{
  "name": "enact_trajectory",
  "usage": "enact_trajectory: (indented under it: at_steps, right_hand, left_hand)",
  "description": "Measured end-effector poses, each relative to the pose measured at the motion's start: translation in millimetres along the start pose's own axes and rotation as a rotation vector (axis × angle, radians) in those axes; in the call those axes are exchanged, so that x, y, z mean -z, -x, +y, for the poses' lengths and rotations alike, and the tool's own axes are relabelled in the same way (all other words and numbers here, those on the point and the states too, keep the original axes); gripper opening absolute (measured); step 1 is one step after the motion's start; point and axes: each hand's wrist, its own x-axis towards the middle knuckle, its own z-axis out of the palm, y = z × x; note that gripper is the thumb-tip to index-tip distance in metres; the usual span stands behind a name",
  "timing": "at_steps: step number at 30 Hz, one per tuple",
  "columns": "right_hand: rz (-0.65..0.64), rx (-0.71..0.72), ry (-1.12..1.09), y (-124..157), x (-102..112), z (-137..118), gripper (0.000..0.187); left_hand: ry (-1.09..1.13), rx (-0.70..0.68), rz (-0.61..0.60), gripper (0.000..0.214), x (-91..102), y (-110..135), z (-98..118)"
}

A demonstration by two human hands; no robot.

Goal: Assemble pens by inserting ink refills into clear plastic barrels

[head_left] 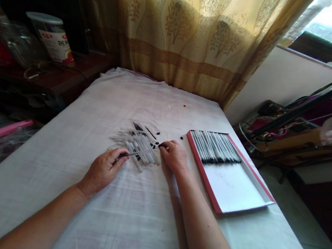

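My left hand (pixel 104 170) is closed around the dark end of a slim pen (pixel 139 153), whose pale barrel points right across a loose pile of clear pen barrels (pixel 147 144). At the pile's right edge, the thumb and fingers of my right hand (pixel 175 157) pinch a small black cap (pixel 160 145). More little black caps (pixel 158 133) lie close by on the cloth, and dark thin pieces (pixel 136 126) show at the back of the pile. To the right, a shallow pink-edged box (pixel 205 183) holds a row of pens (pixel 215 147) with black ends towards me.
A white cloth (pixel 102 223) covers the table. A single black cap (pixel 182 138) and a red bit (pixel 184 106) lie farther back. Jars (pixel 55 41) stand on a dark cabinet at left, above a pink-handled object (pixel 0 140). A patterned curtain (pixel 179 31) hangs behind.
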Motion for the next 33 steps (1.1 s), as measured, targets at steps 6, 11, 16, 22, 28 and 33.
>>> enact_trajectory:
  at_steps: [6, 11, 16, 22, 28, 33]
  right_hand:
    - [0.077, -0.014, -0.168, 17.4, 3.5, 9.9, 0.026]
    - [0.066, -0.12, -0.748, 56.1, 3.3, 3.0, 0.024]
    - [-0.04, -0.307, -1.144, 74.9, 0.9, -19.8, 0.027]
    - [-0.099, -0.345, -1.276, 74.1, 0.7, -28.1, 0.027]
    - [-0.088, -0.332, -1.227, 74.8, -1.7, -25.4, 0.027]
    - [-0.075, -0.331, -1.216, 75.3, -2.8, -24.5, 0.025]
  left_hand:
    - [-0.053, -0.025, -0.021, 0.026, 0.0, 0.5, -2.3]
    - [-0.064, -0.066, -0.063, 0.026, -0.9, 1.9, -1.4]
    - [-0.092, -0.108, -0.088, 0.024, 0.3, 3.2, 2.3]
    - [-0.093, -0.122, -0.108, 0.023, 1.8, 2.9, 5.1]
    - [-0.096, -0.104, -0.144, 0.025, 2.7, 3.1, 6.1]
    - [-0.103, -0.117, -0.137, 0.024, 3.7, 3.2, 6.8]
